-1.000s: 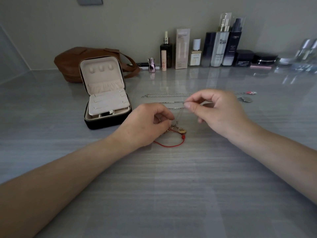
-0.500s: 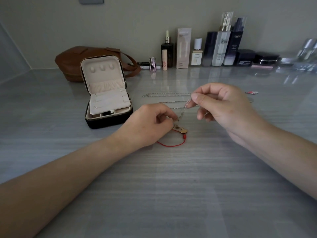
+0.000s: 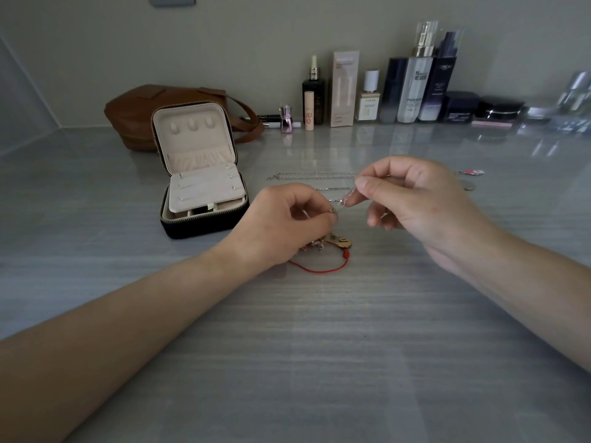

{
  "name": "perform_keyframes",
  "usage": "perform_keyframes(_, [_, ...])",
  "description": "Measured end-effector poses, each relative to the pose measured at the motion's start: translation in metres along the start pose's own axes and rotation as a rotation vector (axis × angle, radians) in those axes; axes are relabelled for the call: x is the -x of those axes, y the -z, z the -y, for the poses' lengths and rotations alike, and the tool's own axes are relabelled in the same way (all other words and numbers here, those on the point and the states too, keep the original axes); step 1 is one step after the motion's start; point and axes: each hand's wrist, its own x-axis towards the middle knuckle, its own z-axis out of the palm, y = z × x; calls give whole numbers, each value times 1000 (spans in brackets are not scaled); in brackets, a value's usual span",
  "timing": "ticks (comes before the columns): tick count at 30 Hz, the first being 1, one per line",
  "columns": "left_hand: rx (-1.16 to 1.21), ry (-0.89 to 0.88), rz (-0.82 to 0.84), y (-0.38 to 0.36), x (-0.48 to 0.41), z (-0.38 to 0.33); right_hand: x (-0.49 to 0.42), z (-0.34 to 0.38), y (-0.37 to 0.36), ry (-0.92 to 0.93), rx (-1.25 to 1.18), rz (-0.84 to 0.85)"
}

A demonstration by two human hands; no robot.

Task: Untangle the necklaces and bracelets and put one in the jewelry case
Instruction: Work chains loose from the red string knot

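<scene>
Now left hand (image 3: pixel 287 225) and right hand (image 3: pixel 412 199) fingers pinch a silver chain (image 3: pixel 339 206) slanting up rightward.

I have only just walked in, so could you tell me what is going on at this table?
A person is untangling jewellery on the grey streaked tabletop. The right hand pinches a thin silver chain and holds it raised, while the left hand pinches it lower down, above the gold charms and red cord bracelet. The black zipped jewelry case stands open at the left; no piece shows in it.
</scene>
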Motion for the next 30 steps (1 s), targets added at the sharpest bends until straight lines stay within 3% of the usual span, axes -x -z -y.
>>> perform_keyframes(13, [68, 27, 47, 0, 1, -2, 1, 1, 0, 19, -38, -6])
perform_keyframes(21, [160, 87, -29, 6, -1, -7, -2, -1, 3, -28, -73, -2])
perform_keyframes(30, [203, 118, -24, 6, -3, -8, -2, -1, 2, -61, -147, 101])
